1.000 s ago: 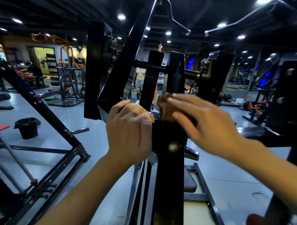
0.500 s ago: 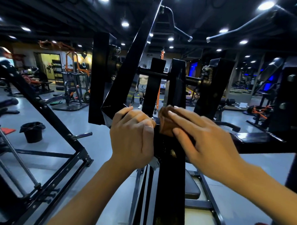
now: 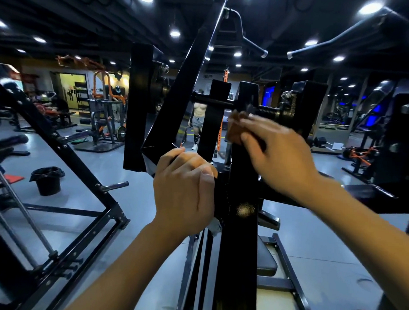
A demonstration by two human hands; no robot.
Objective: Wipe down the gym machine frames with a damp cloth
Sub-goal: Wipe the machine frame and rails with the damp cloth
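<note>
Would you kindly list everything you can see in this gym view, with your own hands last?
machine frame: one, black, centre, running up from the bottom edge
cloth: one, brown, pressed on the frame's upright under the right fingers
threaded crossbar: one, black, behind the cloth
seat pad: one, black, right of the frame, low
angled rack: one, black, left foreground
bin: one, black with liner, on the floor at left
orange rack: one, far left background
person in grey shorts: one, beyond the frame
ceiling lights: many, white
left hand: gripping the frame
right hand: blurred, holding the cloth
</note>
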